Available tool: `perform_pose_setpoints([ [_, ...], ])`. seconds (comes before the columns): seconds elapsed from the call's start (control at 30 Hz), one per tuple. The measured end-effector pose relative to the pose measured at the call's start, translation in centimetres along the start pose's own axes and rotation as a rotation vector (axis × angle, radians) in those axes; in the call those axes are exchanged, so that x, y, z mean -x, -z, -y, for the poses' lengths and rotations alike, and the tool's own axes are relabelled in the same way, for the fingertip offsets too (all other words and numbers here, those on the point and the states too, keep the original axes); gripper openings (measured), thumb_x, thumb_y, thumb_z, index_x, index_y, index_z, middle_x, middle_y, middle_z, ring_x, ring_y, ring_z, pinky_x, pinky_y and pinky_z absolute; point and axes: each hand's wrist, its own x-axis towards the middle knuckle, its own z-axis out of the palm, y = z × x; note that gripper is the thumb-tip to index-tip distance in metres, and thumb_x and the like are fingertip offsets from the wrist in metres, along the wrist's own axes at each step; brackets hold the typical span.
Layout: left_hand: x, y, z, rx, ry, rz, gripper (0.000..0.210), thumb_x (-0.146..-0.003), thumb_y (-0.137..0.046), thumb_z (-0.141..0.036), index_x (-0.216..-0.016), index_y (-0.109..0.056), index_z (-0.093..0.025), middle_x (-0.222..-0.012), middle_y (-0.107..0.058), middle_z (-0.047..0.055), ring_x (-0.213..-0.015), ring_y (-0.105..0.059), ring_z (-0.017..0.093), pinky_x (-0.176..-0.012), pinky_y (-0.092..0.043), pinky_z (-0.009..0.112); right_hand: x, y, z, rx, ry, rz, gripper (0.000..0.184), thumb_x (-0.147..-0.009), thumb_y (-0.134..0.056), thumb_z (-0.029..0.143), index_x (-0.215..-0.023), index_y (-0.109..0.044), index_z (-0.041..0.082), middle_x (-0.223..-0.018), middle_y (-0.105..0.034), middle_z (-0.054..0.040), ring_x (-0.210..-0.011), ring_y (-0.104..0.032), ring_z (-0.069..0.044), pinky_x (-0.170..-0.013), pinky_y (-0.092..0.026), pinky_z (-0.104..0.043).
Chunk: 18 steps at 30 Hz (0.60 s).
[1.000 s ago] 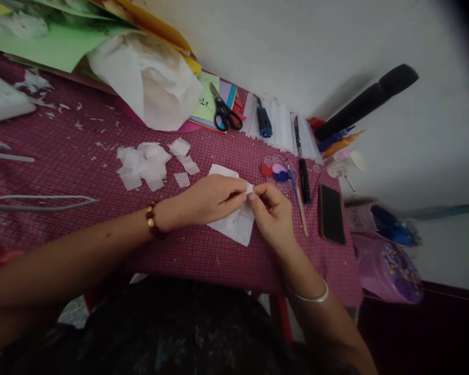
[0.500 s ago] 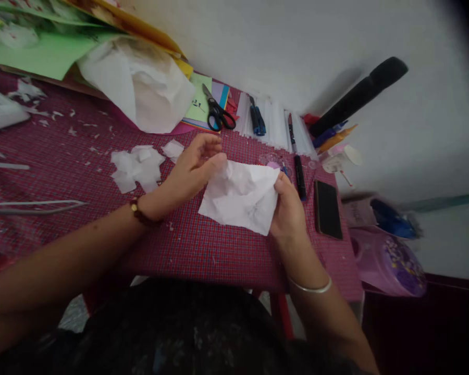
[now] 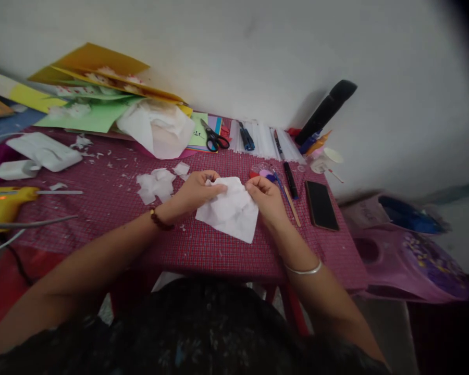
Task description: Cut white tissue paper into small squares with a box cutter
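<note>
A crumpled white sheet of thin paper [image 3: 230,211], like tissue, hangs between my two hands over the checked tablecloth. My left hand [image 3: 201,190] pinches its upper left edge, thumb on top and fingers behind. At the upper right edge, my right hand [image 3: 266,197] pinches the paper between thumb and fingertips. Several cut white paper pieces [image 3: 156,185] lie in a loose heap left of my left hand, with a smaller piece [image 3: 181,169] beyond it. Just past my right hand are a blue pen [image 3: 278,179] and a thin wooden stick [image 3: 292,205].
Scissors [image 3: 214,138], a blue cutter [image 3: 246,138] and clear sticks [image 3: 261,140] lie along the back. A phone [image 3: 321,205] and black marker [image 3: 290,179] are at right. A yellow glue gun [image 3: 8,205] and white power strip [image 3: 47,151] sit at left. Coloured paper [image 3: 97,112] leans behind.
My right hand has come inward and shifted its hold to the paper's upper edge, nearer the left hand. My left fingers have closed on the paper. The view has shifted, showing the glue gun.
</note>
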Motion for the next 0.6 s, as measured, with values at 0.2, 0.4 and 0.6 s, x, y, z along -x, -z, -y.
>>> perform_pose_setpoints([
  [0.2,-0.4,2.0,0.3,-0.148,-0.012,0.001,0.021,-0.076,-0.070,-0.032,-0.073,-0.055,-0.018,-0.062,-0.051,-0.004,-0.054,-0.041,0.007,-0.050,-0.028,0.020,-0.7,0.3,-0.1,-0.045,0.024,-0.009,0.030,-0.080,-0.069,0.053,-0.080,-0.062,0.024,-0.071,-0.058,0.0019,-0.062,-0.049,-0.013,-0.059,-0.037,-0.029],
  [0.4,-2.7,1.8,-0.7,-0.304,-0.056,0.093,0.015,-0.074,-0.071,-0.023,-0.079,-0.058,-0.017,-0.065,-0.056,-0.003,-0.057,-0.046,0.008,-0.052,-0.029,0.022,-0.9,0.7,-0.1,0.048,-0.074,0.192,0.044,-0.061,-0.085,0.054,-0.081,-0.066,0.020,-0.071,-0.064,0.0011,-0.063,-0.053,-0.013,-0.060,-0.040,-0.028],
  [0.6,-2.9,2.3,0.4,-0.107,0.090,0.135,0.020,-0.078,-0.073,-0.027,-0.084,-0.056,-0.018,-0.062,-0.055,-0.004,-0.050,-0.044,0.007,-0.049,-0.031,0.023,-1.5,1.2,-1.0,0.080,-0.052,0.078,0.037,-0.062,-0.081,0.050,-0.074,-0.060,0.022,-0.065,-0.058,0.0049,-0.059,-0.048,-0.011,-0.060,-0.039,-0.027],
])
